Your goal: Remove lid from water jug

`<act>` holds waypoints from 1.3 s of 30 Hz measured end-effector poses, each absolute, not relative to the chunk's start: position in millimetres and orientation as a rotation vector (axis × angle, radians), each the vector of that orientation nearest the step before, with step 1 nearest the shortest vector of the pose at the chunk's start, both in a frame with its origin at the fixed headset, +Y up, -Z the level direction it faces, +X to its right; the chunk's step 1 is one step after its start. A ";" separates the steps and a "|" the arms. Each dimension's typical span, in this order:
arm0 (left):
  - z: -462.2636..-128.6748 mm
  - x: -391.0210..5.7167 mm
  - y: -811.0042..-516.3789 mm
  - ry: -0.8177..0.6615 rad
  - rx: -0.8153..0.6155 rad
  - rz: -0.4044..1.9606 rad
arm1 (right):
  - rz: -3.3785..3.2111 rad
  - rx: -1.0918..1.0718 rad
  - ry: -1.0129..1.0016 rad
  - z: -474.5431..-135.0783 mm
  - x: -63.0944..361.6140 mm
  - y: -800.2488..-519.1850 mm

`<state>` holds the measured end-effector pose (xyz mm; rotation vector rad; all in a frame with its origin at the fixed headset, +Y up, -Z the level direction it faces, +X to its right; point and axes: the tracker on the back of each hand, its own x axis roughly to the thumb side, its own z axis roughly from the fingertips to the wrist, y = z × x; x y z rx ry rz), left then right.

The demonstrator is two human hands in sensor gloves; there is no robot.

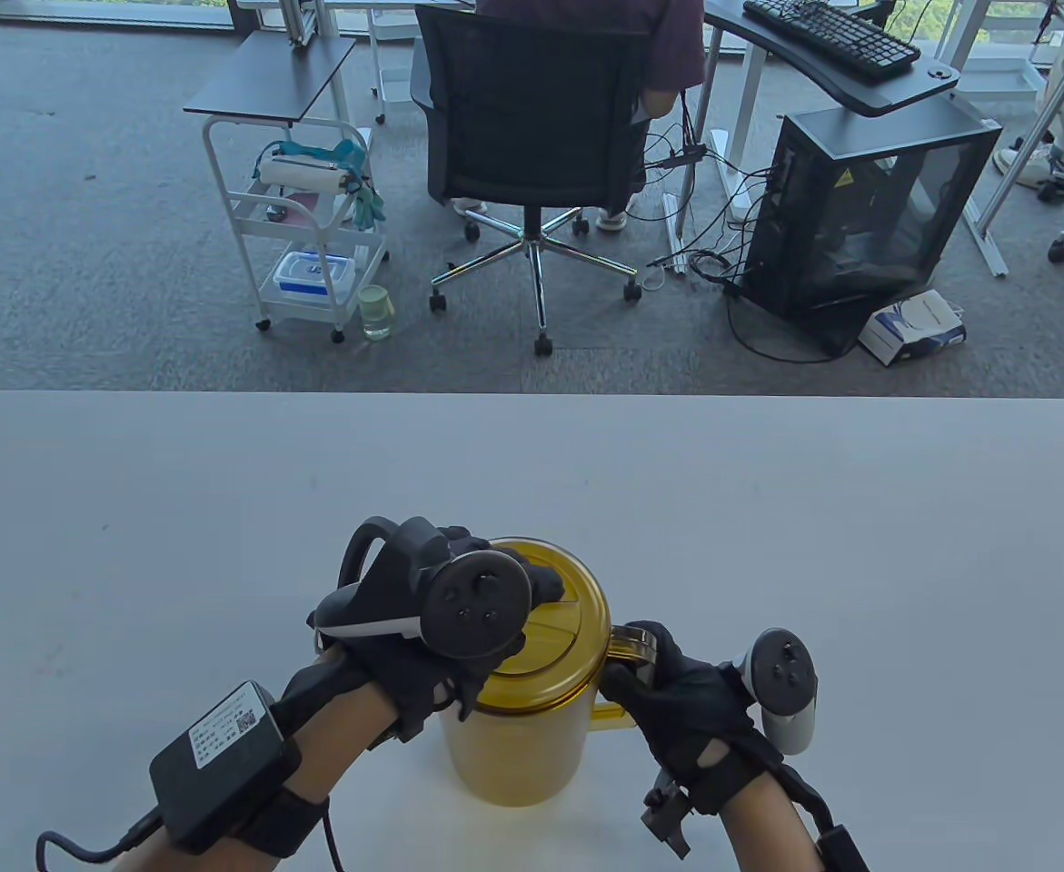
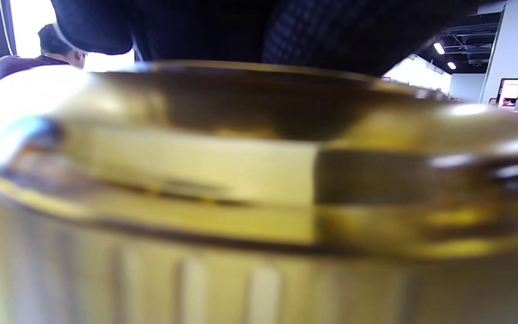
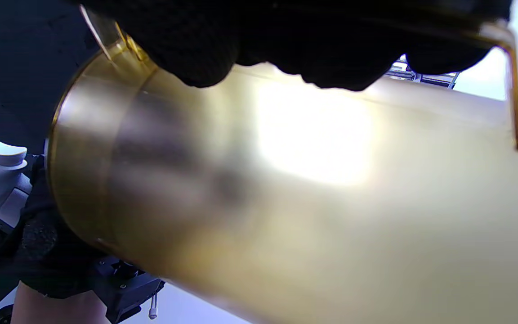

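Jug [image 1: 513,745] stands near the table's [image 1: 768,509] near edge, lid [image 1: 554,627] on. Right hand [image 1: 677,695] grips the handle [image 1: 627,643]; left hand [image 1: 422,627] covers the lid, fingers seemingly curled over it. A hard yank could tip the jug.

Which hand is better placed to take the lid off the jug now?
Left. The left hand already lies over the lid, while the right hand grips the handle, steadying the jug.

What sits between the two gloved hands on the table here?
The amber water jug with its lid on, in the table view: left hand atop the lid, right hand gripping the handle.
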<state>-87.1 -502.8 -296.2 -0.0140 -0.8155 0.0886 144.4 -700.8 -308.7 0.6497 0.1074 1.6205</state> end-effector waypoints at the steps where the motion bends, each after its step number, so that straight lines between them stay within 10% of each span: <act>1: -296.8 -87.3 -502.7 -0.820 -0.016 0.096 | 1.627 0.653 0.105 -308.7 144.2 -701.0; 12: -283.4 -138.8 -424.4 -0.752 0.158 0.235 | 1.637 0.646 0.104 -308.3 143.7 -701.4; 20: -277.6 -222.2 -428.6 -0.451 0.230 0.205 | 1.632 0.643 0.116 -308.6 143.9 -702.1; 27: -286.5 -264.0 -515.9 -0.208 0.167 0.145 | 1.623 0.631 0.115 -308.2 144.0 -702.4; 33: -299.3 -251.2 -631.2 -0.206 0.017 0.169 | 1.607 0.625 0.114 -307.2 143.9 -702.6; 39: -305.3 -229.9 -686.1 -0.243 -0.072 0.132 | 1.600 0.629 0.119 -306.9 144.0 -702.6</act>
